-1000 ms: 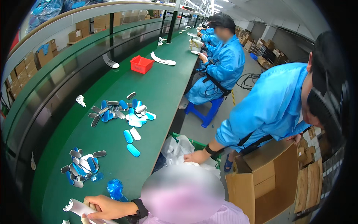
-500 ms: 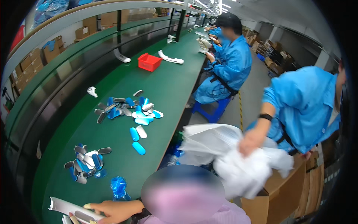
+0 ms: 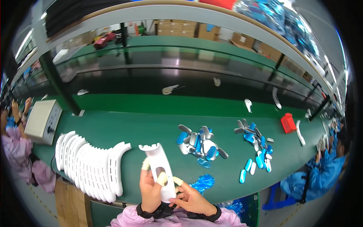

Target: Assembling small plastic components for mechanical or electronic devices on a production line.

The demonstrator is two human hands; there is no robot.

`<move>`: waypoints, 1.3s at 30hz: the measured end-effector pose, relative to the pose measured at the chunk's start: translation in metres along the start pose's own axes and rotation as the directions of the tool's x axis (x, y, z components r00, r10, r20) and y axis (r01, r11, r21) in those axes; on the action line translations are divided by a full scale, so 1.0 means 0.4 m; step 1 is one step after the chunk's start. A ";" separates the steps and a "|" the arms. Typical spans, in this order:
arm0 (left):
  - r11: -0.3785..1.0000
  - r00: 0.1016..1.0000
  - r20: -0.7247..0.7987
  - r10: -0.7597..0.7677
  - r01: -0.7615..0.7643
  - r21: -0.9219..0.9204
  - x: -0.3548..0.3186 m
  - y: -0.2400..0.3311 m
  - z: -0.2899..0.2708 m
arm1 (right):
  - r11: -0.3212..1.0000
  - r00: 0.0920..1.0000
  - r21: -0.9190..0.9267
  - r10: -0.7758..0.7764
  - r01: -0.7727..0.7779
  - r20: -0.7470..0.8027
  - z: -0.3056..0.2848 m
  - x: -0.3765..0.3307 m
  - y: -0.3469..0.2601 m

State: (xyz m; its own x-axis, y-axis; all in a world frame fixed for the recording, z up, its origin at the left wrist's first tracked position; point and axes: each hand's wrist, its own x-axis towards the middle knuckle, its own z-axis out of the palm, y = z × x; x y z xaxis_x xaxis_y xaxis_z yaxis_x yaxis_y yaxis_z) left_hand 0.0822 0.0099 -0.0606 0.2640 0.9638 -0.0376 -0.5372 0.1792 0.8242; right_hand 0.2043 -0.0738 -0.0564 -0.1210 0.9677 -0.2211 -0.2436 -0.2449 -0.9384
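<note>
A long, curved white plastic housing (image 3: 155,157) stands tilted in front of me, with a dark oval recess and a perforated lower end. My left hand (image 3: 150,191) is closed around its left side, the thumb lying across the recess. At the lower right edge, the fingers of my right hand (image 3: 193,199) grip the same piece. Pale finger covers sit on several fingertips. To the left lies a row of similar white curved housings (image 3: 94,166), packed side by side. Beyond my right hand, crumpled blue film (image 3: 204,183) rests on the green bench (image 3: 151,125).
A pile of silver and blue oval pieces (image 3: 198,142) lies ahead, with another oval-piece pile (image 3: 257,142) farther right. Past it stands a red bin (image 3: 288,123). A beige box with a knob (image 3: 43,121) is at the left. Co-workers sit at both ends.
My view has swung left, from down the bench to straight ahead. The row of housings has come into sight. Both hands now show on the white housing, which is raised more upright.
</note>
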 end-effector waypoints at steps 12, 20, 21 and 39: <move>0.985 0.998 0.015 -0.060 0.057 0.162 0.020 0.018 -0.088 | 0.987 0.992 0.117 0.106 -0.113 0.070 -0.051 0.007 -0.038; 0.517 0.889 0.158 0.431 -0.386 0.764 0.019 0.045 -0.054 | 0.998 0.998 0.020 0.057 -0.056 -0.034 -0.042 0.007 -0.006; 0.479 0.881 0.181 0.438 -0.399 0.782 0.024 0.048 -0.027 | 0.998 0.997 -0.005 0.059 -0.059 -0.040 -0.042 0.009 -0.002; 0.465 0.835 0.406 0.372 -0.546 0.698 0.030 0.052 -0.123 | 0.986 0.943 -0.099 -0.155 0.132 -0.296 -0.079 -0.056 -0.070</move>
State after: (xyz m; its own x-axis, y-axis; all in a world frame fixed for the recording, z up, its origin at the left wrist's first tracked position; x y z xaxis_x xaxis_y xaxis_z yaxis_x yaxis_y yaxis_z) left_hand 0.0347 0.0349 -0.0718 0.3458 0.7914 0.5041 0.1653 -0.5803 0.7975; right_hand 0.2443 -0.0868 -0.0336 0.2084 0.9678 -0.1410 -0.1606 -0.1083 -0.9811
